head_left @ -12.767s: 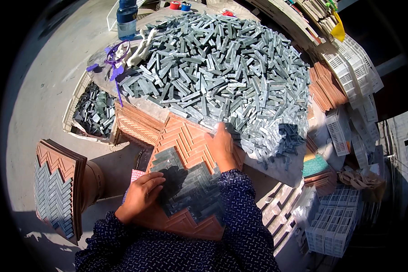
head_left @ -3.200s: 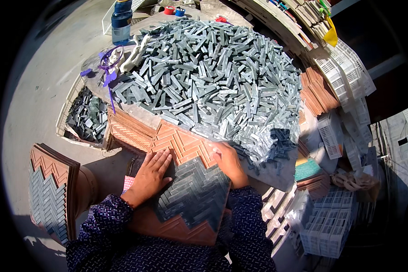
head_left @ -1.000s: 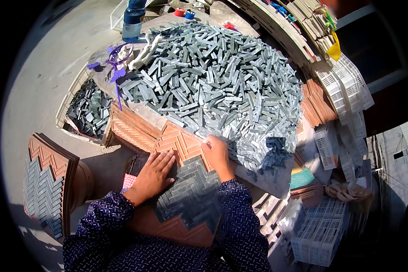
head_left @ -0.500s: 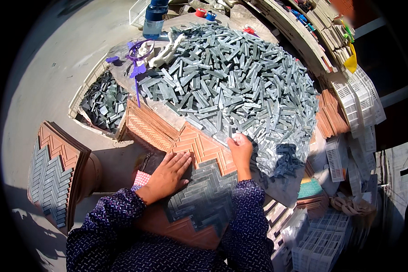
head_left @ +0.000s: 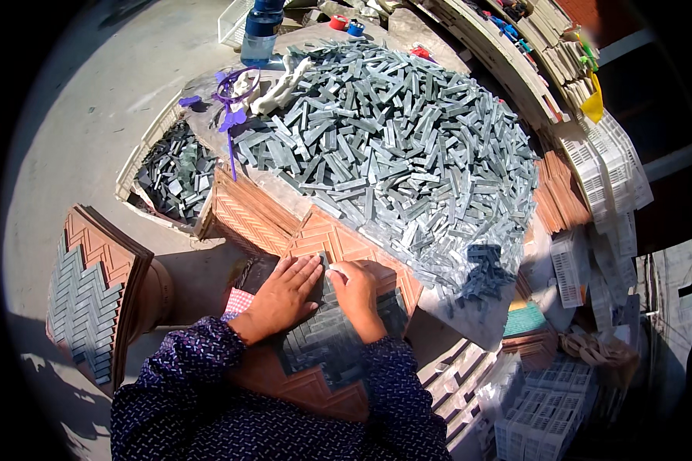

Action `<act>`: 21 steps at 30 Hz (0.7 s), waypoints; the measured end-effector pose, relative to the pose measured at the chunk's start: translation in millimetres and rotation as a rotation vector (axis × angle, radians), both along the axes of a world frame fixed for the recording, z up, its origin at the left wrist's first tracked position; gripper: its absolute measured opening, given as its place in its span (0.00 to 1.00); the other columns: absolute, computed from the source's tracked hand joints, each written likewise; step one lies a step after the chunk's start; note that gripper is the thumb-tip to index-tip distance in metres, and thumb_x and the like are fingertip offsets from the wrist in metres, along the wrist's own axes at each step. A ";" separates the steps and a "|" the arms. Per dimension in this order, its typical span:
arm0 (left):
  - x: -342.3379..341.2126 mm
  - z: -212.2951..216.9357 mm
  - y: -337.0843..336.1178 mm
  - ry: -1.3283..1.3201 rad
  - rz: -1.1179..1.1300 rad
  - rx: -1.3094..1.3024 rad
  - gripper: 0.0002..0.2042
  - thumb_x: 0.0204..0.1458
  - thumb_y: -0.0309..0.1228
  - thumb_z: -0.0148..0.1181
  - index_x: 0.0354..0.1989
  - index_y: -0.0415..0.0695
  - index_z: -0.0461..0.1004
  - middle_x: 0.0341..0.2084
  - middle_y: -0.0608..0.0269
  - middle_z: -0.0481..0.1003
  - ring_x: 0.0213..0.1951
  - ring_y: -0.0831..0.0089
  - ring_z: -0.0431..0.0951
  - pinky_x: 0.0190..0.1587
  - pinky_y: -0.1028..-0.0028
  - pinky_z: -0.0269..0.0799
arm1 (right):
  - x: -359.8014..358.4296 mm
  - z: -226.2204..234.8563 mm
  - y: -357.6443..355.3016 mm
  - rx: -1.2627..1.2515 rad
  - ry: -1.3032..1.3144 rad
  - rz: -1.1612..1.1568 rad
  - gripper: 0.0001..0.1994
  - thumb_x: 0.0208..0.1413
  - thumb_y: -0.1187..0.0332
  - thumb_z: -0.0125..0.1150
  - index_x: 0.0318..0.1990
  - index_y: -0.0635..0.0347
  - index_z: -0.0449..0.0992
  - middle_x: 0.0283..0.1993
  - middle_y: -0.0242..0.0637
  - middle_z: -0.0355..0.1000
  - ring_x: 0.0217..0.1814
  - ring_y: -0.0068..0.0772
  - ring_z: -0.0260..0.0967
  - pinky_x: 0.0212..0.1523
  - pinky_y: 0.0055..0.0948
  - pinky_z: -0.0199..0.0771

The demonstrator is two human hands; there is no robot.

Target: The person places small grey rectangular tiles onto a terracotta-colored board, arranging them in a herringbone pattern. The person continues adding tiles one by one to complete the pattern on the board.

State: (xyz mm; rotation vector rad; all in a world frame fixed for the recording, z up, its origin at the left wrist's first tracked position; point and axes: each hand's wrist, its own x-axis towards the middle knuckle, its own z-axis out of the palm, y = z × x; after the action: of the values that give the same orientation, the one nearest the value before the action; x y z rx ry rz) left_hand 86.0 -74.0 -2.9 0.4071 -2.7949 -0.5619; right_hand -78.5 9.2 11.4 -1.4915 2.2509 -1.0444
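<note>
My left hand [head_left: 284,293] lies flat with its fingers stretched out, resting on an orange herringbone-grooved tray [head_left: 331,230] and on the dark grey strips set in it. Close beside its fingertips is my right hand [head_left: 354,296], its fingers bent and pinched together. Between the two hands shows a narrow grey stone strip [head_left: 324,258], which the right thumb and fingertips press on; part of it is hidden. Laid strips [head_left: 315,344] fill the tray's middle in a zigzag pattern. Bare orange grooves show along the far and near edges.
A large heap of loose grey strips [head_left: 407,131] covers the table beyond the tray. Stacked orange trays [head_left: 250,211] stand left of it, near a crate [head_left: 142,154] of dark pieces. A partly filled tray [head_left: 84,307] lies far left. A blue bottle [head_left: 261,34] stands at the back.
My right hand has moved left and nearer, from the heap's edge with a grey strip to beside my left hand on the tray. The left hand stays in place.
</note>
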 end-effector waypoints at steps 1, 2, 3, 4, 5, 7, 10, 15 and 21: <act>0.1 -0.2 0.1 0.000 0.000 -0.008 0.35 0.50 0.44 0.59 0.63 0.34 0.58 0.64 0.49 0.58 0.66 0.58 0.55 0.69 0.56 0.41 | -1.0 -1.0 -0.9 -0.006 0.011 0.013 0.06 0.49 0.70 0.63 0.33 0.61 0.76 0.31 0.45 0.74 0.34 0.50 0.72 0.35 0.40 0.71; 0.0 -0.3 0.3 -0.001 -0.001 -0.016 0.35 0.50 0.45 0.59 0.63 0.34 0.58 0.64 0.49 0.58 0.66 0.58 0.55 0.69 0.56 0.41 | -2.7 -1.6 -1.2 -0.013 0.021 0.025 0.06 0.49 0.70 0.62 0.32 0.61 0.76 0.31 0.46 0.74 0.35 0.51 0.72 0.35 0.41 0.71; 0.0 0.2 -0.1 -0.001 -0.003 -0.026 0.35 0.50 0.45 0.58 0.63 0.34 0.58 0.64 0.49 0.58 0.66 0.58 0.55 0.69 0.56 0.41 | -4.8 0.4 -2.7 0.017 0.008 0.038 0.06 0.49 0.70 0.63 0.32 0.61 0.76 0.31 0.46 0.74 0.35 0.51 0.72 0.35 0.41 0.71; -0.3 0.6 -0.3 -0.007 -0.007 -0.031 0.36 0.50 0.45 0.58 0.63 0.34 0.58 0.64 0.49 0.57 0.67 0.58 0.55 0.69 0.56 0.42 | -7.9 2.8 -4.4 0.047 -0.005 0.050 0.06 0.48 0.70 0.63 0.33 0.61 0.75 0.31 0.46 0.74 0.35 0.51 0.72 0.35 0.41 0.71; -0.7 0.9 -0.4 -0.012 -0.012 -0.037 0.36 0.50 0.45 0.58 0.63 0.34 0.58 0.64 0.49 0.57 0.67 0.58 0.55 0.69 0.56 0.42 | -10.4 5.3 -5.3 0.077 -0.018 0.062 0.06 0.48 0.70 0.63 0.33 0.61 0.75 0.31 0.46 0.74 0.36 0.51 0.72 0.35 0.41 0.71; -0.4 -0.5 -1.9 -0.026 -0.016 -0.032 0.36 0.50 0.46 0.59 0.63 0.35 0.58 0.65 0.50 0.57 0.67 0.58 0.55 0.69 0.56 0.42 | -4.5 14.2 -10.3 0.083 0.029 0.030 0.07 0.47 0.71 0.64 0.34 0.61 0.74 0.30 0.45 0.74 0.36 0.52 0.72 0.35 0.42 0.70; -2.8 0.6 -5.4 -0.036 -0.018 -0.020 0.37 0.49 0.47 0.59 0.64 0.36 0.58 0.65 0.52 0.57 0.67 0.59 0.54 0.69 0.55 0.41 | -1.1 20.6 -6.9 0.050 -0.009 0.016 0.10 0.47 0.70 0.65 0.38 0.60 0.74 0.32 0.43 0.75 0.33 0.47 0.73 0.33 0.38 0.71; -10.9 13.6 -3.8 -0.026 -0.126 -0.082 0.37 0.51 0.51 0.55 0.65 0.39 0.57 0.66 0.56 0.56 0.68 0.62 0.53 0.68 0.54 0.41 | 7.2 33.5 30.3 -0.055 -0.224 -0.045 0.12 0.49 0.71 0.66 0.41 0.65 0.76 0.32 0.38 0.76 0.28 0.26 0.71 0.30 0.25 0.71; -5.7 10.8 10.1 -0.141 -0.139 -0.149 0.38 0.53 0.54 0.50 0.65 0.38 0.56 0.67 0.56 0.53 0.68 0.63 0.53 0.69 0.58 0.43 | 14.2 51.8 89.7 0.032 -0.355 -0.197 0.10 0.50 0.73 0.65 0.39 0.66 0.77 0.33 0.41 0.77 0.31 0.25 0.74 0.34 0.24 0.73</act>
State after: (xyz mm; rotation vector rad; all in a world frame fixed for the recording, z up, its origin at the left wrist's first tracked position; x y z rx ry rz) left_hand 80.3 -63.9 7.9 0.2305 -2.9931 -0.3622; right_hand -64.3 98.8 63.2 -0.9912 2.1728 -1.2121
